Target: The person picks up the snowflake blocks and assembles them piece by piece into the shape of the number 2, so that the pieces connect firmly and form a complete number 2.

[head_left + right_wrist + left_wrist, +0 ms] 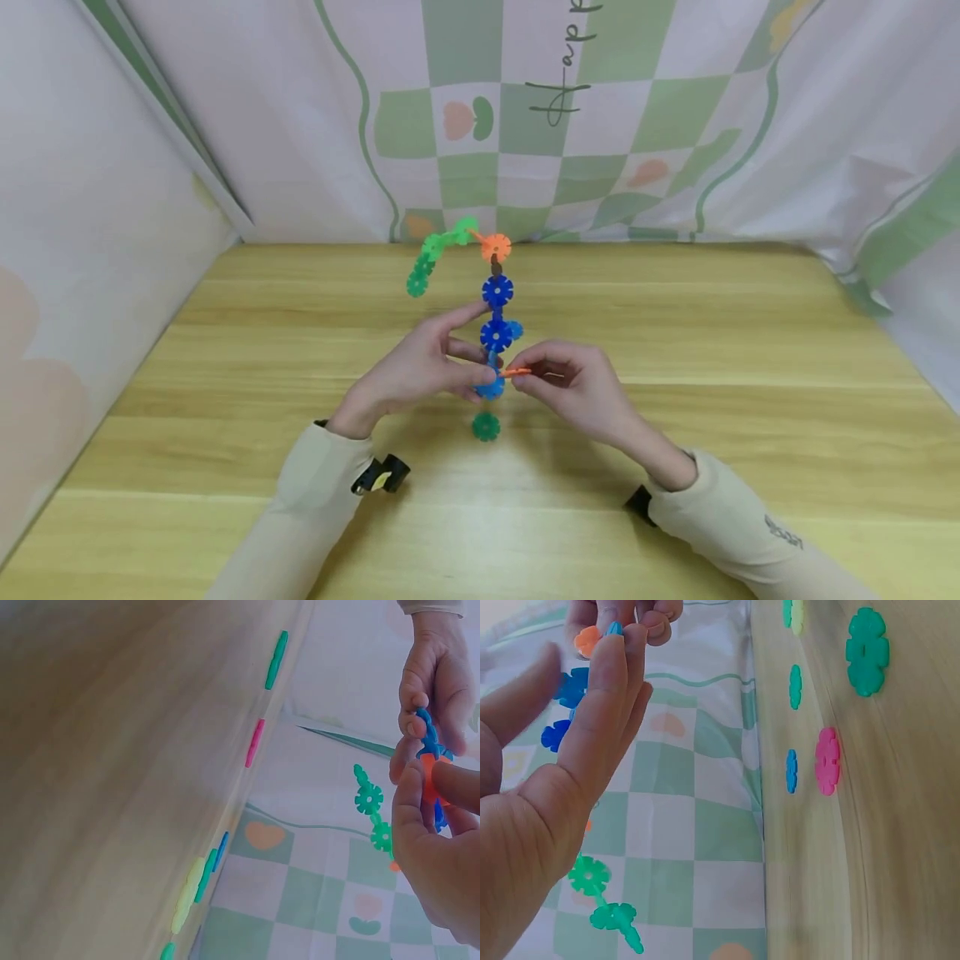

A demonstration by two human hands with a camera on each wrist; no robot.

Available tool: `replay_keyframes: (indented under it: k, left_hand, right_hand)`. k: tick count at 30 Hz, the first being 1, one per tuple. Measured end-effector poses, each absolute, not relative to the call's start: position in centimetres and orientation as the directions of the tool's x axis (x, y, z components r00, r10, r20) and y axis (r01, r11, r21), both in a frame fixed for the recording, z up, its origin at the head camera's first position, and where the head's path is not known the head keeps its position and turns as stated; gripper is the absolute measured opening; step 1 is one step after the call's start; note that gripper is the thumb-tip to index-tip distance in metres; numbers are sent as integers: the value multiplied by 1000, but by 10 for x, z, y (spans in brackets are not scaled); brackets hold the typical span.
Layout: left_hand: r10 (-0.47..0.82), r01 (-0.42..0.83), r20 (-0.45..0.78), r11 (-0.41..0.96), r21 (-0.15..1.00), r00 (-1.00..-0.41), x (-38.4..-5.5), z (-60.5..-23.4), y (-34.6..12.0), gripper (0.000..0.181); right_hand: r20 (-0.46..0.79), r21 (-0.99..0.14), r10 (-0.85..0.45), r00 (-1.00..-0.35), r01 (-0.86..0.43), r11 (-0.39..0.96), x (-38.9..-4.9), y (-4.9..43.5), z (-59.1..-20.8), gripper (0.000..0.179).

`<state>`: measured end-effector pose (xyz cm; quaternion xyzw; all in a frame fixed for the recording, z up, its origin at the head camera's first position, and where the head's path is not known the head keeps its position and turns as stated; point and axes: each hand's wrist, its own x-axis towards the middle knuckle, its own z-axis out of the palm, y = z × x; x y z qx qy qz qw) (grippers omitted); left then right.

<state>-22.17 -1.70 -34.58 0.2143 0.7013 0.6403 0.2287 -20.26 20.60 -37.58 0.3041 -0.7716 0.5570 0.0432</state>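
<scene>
Currently, the right hand (581,387) pinches a flat orange notched plastic disc (517,372) between its fingers, edge-on, just right of a multicoloured notched-disc plastic chain (497,336); the left hand (412,362) grips that above the table (262,350), its long axis pointing toward the far edge.

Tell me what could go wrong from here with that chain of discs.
The right hand pinches an orange disc right by the light-blue disc, so pushing could twist the chain and loosen a joint.

The green end juts out to the left, so a jolt might make it sag or snap off.

The left hand holds the chain toward its near end; if it slips, the chain could tip or drop.
</scene>
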Motion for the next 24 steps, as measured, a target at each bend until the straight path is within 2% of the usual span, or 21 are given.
replay_keyframes:
  k: [18,24]
  left_hand:
    - [572,38,-82,196,980,-816,-218,-343,-13,86]
    - [557,65,-54,192,979,-829,-217,-343,-10,86]
  right_hand:
    - [485,-777,-423,-765,-599,194,-204,207,-378,17]
    - [569,-698,-411,-713,-682,218,-206,206,-378,18]
